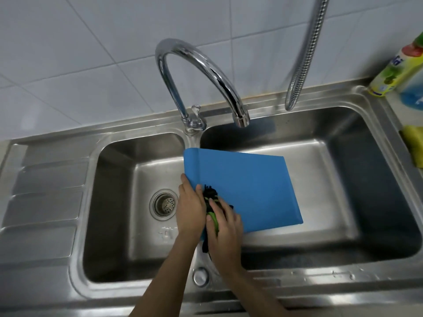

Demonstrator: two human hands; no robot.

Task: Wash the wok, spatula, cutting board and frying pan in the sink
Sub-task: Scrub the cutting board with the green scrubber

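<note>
The scrubber [211, 202] is lying mostly hidden between the two hands, showing only as a black, frayed tuft with a green patch, and its full shape is hard to make out. The near corner of the cutting board [247, 191] is covered by the hands. One blue, flat, rectangular cutting board is leaning across the divider of the sink [68, 280], most of it over the right basin, its left edge over the left basin. The left hand [191, 212] is gripping the board's left edge, fingers curled round it. The right hand [225, 229] is pressing the scrubber against the board near its near-left corner, fingers bent over it. The steel sink is showing two basins and a ribbed drainboard at its left end. One perforated round drain strainer [164, 204] is sitting in the left basin. One chrome arched faucet [201, 76] is standing at the far edge, with one ribbed metal hose [306, 53] hanging beside it. At the right edge, one detergent bottle [398, 72] and one yellow sponge [415, 145] are cut off by the frame
</note>
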